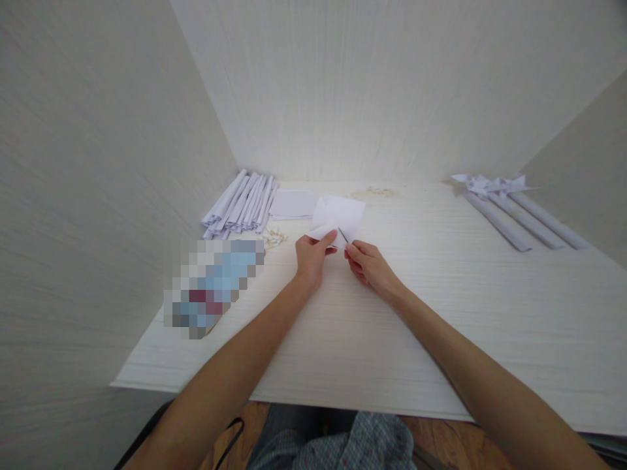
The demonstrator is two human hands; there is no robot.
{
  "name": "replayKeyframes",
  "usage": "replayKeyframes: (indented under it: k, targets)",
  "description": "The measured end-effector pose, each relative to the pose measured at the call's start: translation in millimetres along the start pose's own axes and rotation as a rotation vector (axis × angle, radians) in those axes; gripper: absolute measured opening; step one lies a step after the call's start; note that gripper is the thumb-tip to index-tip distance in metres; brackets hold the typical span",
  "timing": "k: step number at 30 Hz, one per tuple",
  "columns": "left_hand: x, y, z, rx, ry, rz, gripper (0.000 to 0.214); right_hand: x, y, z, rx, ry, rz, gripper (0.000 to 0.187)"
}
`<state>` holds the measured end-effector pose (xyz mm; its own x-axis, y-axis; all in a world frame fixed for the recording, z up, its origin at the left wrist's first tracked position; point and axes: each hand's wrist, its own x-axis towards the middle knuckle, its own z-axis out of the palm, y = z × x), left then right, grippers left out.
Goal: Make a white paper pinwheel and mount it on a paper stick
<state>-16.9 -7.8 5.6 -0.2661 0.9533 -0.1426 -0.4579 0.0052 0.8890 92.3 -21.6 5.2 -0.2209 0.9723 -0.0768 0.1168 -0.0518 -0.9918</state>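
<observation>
My left hand (312, 256) pinches the near edge of a folded white paper piece (340, 214) lying on the white table (441, 313). My right hand (368, 264) is closed in a pinch on a thin dark pin (343, 235), whose tip points up at the paper right beside my left thumb. The two hands almost touch at the middle of the table.
A pile of rolled white paper sticks (242, 203) lies at the back left, with a flat white sheet (292, 203) beside it. Small pale bits (274, 237) are scattered nearby. Finished paper pinwheels on sticks (509, 202) lie at the back right. A blurred-out object (213, 284) sits left. Walls enclose three sides.
</observation>
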Motion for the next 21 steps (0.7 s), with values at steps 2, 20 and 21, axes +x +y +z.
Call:
replayKeyframes:
  k: [2, 20, 21]
  targets:
    - [-0.1, 0.0, 0.0, 0.013, 0.006, 0.0, 0.019, 0.5, 0.3, -0.2, 0.001, -0.003, 0.006, 0.023]
    - [-1.1, 0.0, 0.0, 0.016, -0.009, 0.01, 0.019, 0.5, 0.2, 0.2, 0.015, 0.008, -0.004, 0.025]
    - [-1.0, -0.1, 0.0, 0.018, -0.009, 0.009, 0.019, 0.5, 0.2, 0.1, 0.016, 0.007, -0.006, 0.025]
